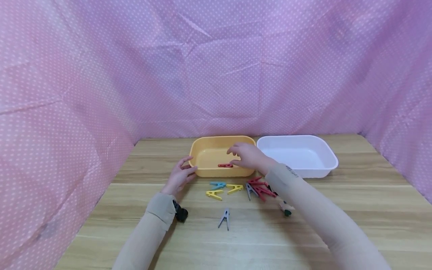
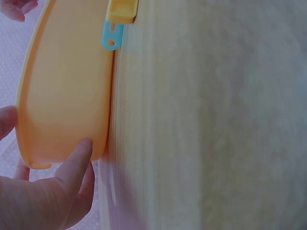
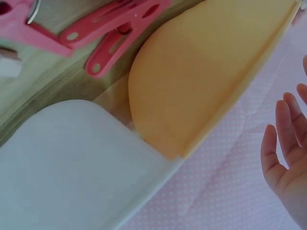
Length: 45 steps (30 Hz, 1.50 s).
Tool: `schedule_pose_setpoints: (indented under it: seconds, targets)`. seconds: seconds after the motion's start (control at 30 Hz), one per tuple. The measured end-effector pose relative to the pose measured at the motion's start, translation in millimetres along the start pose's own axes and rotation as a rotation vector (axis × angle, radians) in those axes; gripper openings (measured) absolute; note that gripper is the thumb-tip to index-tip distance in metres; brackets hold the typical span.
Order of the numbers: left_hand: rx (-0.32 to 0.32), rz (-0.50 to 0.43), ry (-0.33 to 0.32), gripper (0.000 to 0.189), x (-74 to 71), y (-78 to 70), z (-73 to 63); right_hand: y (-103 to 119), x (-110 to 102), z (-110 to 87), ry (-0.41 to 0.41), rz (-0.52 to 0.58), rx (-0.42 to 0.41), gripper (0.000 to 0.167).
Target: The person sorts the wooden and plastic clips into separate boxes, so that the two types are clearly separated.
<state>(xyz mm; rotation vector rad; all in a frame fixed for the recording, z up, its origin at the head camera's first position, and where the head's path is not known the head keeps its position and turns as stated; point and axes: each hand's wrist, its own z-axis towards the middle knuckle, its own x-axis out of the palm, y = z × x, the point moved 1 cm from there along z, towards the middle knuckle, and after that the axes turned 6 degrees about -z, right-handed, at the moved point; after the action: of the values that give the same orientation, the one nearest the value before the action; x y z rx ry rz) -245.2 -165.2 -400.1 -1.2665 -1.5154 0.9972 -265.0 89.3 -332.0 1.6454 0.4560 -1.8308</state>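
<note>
My left hand (image 1: 179, 175) holds the left front corner of the yellow basin (image 1: 224, 172). The thumb (image 2: 76, 163) lies on the outer front wall, with other fingers at the rim. Above the basin's right side, my right hand (image 1: 248, 155) has its fingers apart and nothing between them. A red clothespin (image 1: 225, 165) shows low against the basin's inside, just left of that hand. In front of the basin lie a blue clothespin (image 1: 217, 185), two yellow clothespins (image 1: 235, 188), a grey clothespin (image 1: 250, 190) and several red clothespins (image 1: 264, 192).
A white basin (image 1: 297, 173) stands right beside the yellow one. Another grey clothespin (image 1: 225, 218) lies nearer on the wooden table (image 1: 189, 240). A small white and dark green thing (image 1: 286, 209) sits by the right sleeve. Pink dotted cloth (image 1: 216, 75) hangs behind and at the sides.
</note>
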Motion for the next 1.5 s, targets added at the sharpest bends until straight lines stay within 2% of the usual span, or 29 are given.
schedule_pose_setpoints:
  seconds: [0.47,0.67,1.03,1.23,1.5]
  targets:
    - [0.000,-0.008,0.006,0.054,0.3,-1.1,1.4,13.8,2.7,-22.6,0.044,0.026,-0.025,0.031]
    - [0.002,-0.004,0.008,0.054,0.5,-1.6,-0.8,16.3,2.7,-35.7,0.036,0.015,-0.091,0.033]
    - [0.001,-0.009,0.011,0.055,0.9,-0.7,-1.7,12.3,3.1,-60.3,-0.011,-0.054,-0.162,0.029]
    - [-0.002,-0.013,0.007,0.054,0.4,-0.6,-0.9,6.3,0.8,-73.6,-0.001,-0.089,-0.158,0.030]
    - [0.003,0.012,-0.004,0.053,1.4,-1.0,-0.3,-4.8,2.2,-92.9,0.026,-0.083,-0.174,0.031]
